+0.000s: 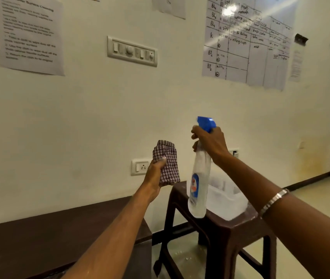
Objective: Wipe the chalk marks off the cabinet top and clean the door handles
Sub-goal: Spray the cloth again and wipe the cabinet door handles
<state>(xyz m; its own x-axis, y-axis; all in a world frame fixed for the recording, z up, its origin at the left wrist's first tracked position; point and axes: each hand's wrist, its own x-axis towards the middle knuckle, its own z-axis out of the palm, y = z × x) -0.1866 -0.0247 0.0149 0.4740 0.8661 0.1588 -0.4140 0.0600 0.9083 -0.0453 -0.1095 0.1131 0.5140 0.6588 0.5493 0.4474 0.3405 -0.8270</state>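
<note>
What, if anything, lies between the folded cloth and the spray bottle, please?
Nothing lies between the checked cloth and the spray bottle; the head view shows only bare wall behind that gap.

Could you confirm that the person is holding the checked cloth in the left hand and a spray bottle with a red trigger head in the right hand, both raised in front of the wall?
Not quite: the head view shows the spray bottle has a blue trigger head, not red. The rest stands: the left hand grips the checked cloth, the right hand holds the bottle's neck, both raised before the wall.
</note>
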